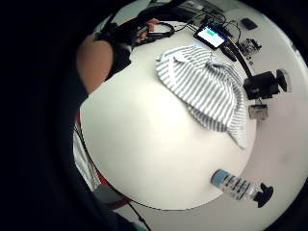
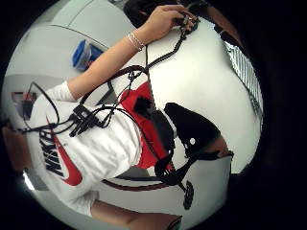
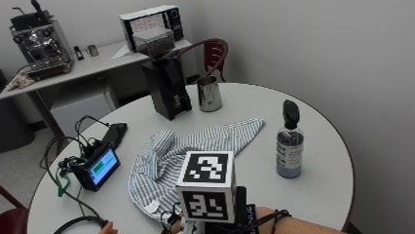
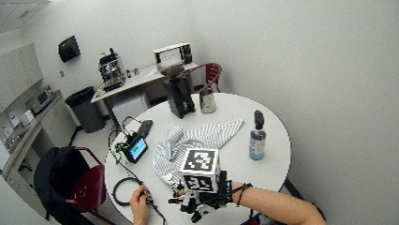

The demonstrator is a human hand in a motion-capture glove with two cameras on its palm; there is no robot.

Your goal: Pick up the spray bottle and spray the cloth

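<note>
A spray bottle (image 3: 289, 146) of blue liquid with a black trigger head stands upright on the round white table (image 3: 324, 190), towards its right side. A blue-and-white striped cloth (image 3: 188, 151) lies crumpled in the middle of the table. My gloved right hand (image 3: 250, 217) hovers over the near edge, just in front of the cloth, and is mostly hidden behind its rig. It holds nothing. The little finger side palm view looks down on the cloth (image 1: 207, 91) and, well apart from it, the bottle (image 1: 236, 185). Neither touches the hand.
A black grinder (image 3: 167, 87) and a metal cup (image 3: 209, 93) stand at the table's far side. At the left lie a small lit screen (image 3: 97, 168) and cables. The person's bare left hand (image 4: 140, 199) rests on a black cable loop at the near left edge.
</note>
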